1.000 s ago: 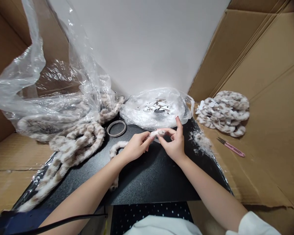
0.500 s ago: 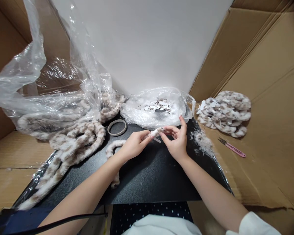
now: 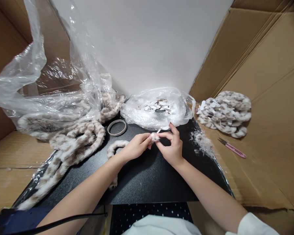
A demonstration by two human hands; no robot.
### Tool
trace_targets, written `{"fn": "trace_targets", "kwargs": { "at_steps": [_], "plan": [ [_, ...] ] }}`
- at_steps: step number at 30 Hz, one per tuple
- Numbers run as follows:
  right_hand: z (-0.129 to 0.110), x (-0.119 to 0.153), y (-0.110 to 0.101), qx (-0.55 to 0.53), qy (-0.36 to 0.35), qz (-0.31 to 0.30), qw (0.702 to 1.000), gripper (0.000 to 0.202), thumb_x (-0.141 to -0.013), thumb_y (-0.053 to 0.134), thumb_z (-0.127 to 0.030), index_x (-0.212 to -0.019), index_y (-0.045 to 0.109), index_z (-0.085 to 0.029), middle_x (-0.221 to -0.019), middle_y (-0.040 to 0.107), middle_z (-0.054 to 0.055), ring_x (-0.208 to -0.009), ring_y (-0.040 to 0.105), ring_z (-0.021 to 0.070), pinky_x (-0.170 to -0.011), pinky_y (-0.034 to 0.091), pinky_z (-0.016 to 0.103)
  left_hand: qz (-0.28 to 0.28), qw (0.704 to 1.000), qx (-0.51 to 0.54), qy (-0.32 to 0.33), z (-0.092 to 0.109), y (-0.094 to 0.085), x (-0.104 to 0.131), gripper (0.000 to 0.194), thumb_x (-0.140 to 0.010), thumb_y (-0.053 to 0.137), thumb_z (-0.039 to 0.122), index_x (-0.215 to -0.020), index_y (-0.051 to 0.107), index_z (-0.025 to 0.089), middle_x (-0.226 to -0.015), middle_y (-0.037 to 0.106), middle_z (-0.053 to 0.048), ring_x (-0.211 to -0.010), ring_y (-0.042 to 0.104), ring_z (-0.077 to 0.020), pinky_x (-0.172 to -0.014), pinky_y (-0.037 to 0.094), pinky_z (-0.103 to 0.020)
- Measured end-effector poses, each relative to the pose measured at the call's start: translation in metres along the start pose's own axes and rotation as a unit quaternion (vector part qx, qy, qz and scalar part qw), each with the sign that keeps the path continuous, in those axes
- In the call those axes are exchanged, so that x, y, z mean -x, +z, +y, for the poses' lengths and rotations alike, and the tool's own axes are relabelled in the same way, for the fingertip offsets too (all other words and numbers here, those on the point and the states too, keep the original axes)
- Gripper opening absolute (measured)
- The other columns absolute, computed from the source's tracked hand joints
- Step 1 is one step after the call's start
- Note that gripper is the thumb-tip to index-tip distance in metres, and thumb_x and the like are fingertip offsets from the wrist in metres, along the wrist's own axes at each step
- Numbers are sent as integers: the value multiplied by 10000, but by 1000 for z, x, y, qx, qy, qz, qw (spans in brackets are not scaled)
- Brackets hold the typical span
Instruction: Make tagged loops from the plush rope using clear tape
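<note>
Pinched between the fingertips of my left hand (image 3: 138,146) is one end of a white-and-brown furry strap (image 3: 117,144). My right hand (image 3: 172,147) grips the same end with thumb and fingers, its index finger raised. A small round metallic spot shows on the fur there, and a thin white strip, perhaps a tag, sticks up between the hands. The strap curves behind my left forearm, which hides part of it, and its other end rests on the black table (image 3: 147,182). Beyond my hands lies a clear plastic bag (image 3: 137,111) holding white tags and dark bits.
Furry straps (image 3: 80,140) lie in a heap at left, beside a large clear bag (image 3: 61,98). A grey ring (image 3: 117,128) sits near them. At right are plastic scraps (image 3: 203,142), pink thread snips (image 3: 232,148) and bundled furry straps (image 3: 229,112) on cardboard (image 3: 257,169).
The held strap end has turned to face me, showing the metallic spot. My right hand has shifted slightly left and down, and the white strip now points upward.
</note>
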State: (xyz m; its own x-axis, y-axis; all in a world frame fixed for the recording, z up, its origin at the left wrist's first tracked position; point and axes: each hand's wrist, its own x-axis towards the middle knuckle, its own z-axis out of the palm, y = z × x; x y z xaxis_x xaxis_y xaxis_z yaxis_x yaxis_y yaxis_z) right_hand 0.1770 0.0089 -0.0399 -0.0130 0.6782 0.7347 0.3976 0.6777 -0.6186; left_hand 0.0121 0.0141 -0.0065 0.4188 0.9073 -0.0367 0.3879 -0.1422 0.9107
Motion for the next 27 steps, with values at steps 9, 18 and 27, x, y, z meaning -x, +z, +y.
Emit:
{"fn": "trace_targets", "kwargs": {
  "at_steps": [9, 18, 27],
  "plan": [
    [5, 6, 2, 69, -43, -18, 997, 683, -836, 622, -183, -1433, 308, -292, -894, 760, -8, -828, 722, 212, -809, 588, 389, -93, 982, 156, -52, 8, -4, 2, 436, -883, 454, 525, -757, 618, 141, -680, 577, -29, -561, 472, -99, -461, 339, -193],
    [2, -13, -9, -50, 43, -76, 995, 919, -742, 722, -193, -1475, 174, -280, -1101, 708, 55, -1044, 655, 223, -904, 527, 427, -91, 965, 221, -107, 6, -8, 3, 448, -831, 535, 616, -804, 510, 169, -588, 316, 74, -432, 177, -39, -363, 126, -172],
    [7, -18, -14, -165, 122, -156, 966, 878, -720, 677, -121, -1462, 236, -277, -913, 718, -4, -812, 673, 157, -832, 538, 352, -111, 974, 162, -113, 5, -15, 5, 494, -825, 544, 623, -1004, 618, 169, -605, 268, 71, -475, 194, -64, -379, 132, -173]
  ]
}}
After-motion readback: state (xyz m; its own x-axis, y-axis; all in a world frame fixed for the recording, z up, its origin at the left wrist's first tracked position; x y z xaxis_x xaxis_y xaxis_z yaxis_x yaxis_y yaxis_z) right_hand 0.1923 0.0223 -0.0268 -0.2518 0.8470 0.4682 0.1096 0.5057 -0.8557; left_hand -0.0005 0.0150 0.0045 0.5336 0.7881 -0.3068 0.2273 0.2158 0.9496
